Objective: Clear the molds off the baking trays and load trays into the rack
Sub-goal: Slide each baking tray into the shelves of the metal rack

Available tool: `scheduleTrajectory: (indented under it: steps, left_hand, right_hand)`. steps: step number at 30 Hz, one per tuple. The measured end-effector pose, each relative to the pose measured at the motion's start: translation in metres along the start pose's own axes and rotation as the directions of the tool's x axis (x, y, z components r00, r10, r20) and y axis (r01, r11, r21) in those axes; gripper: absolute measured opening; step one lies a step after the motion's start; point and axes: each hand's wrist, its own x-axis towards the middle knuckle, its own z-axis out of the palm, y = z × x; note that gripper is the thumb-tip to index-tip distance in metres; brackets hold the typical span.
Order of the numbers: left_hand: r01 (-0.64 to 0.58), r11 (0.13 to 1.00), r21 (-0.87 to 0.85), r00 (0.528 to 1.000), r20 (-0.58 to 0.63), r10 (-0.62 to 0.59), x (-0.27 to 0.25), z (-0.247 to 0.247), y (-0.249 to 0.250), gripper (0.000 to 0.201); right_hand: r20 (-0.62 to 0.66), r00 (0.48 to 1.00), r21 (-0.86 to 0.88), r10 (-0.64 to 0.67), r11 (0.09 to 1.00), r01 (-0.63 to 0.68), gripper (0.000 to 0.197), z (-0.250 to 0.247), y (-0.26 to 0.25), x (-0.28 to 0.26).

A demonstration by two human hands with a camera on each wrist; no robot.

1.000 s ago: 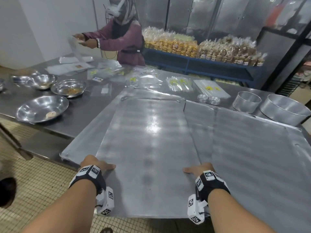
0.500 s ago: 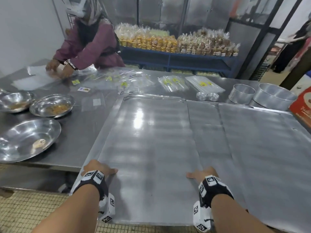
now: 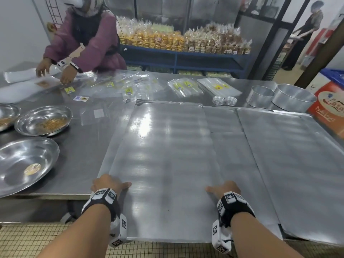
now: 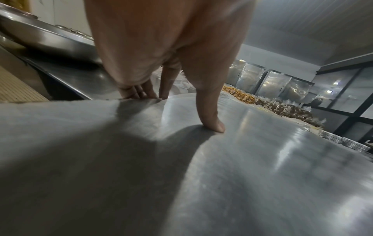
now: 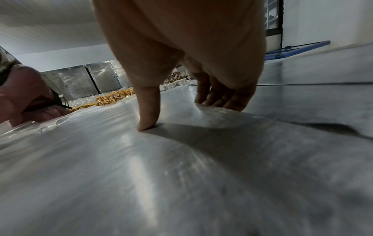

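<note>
Baking tray (image 3: 163, 164), a large flat metal sheet, lies on top of other trays on a steel table (image 3: 89, 146), its near end jutting past the table's front edge. The left hand (image 3: 107, 184) grips the tray's left edge, thumb (image 4: 212, 118) pressed on top and fingers (image 4: 141, 92) curled over the rim. The right hand (image 3: 226, 189) grips the tray's right edge the same way. Beyond the tray's far end stand two tall round molds (image 3: 283, 97) and two stacks of small molds (image 3: 224, 100). Left of the tray sit steel bowls (image 3: 43, 120). Across the table from the tray, another person (image 3: 87, 38) handles clear bags (image 3: 134, 86).
</note>
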Motion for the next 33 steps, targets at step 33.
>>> scheduleTrajectory:
  steps: [33]
  left_hand:
    - [0.180, 0.794, -0.581, 0.983, 0.076, -0.168, -0.013, -0.029, -0.051, 0.077]
  right_hand:
    - [0.033, 0.999, -0.103, 0.027, 0.994, -0.023, 0.074, 0.040, -0.025, -0.016]
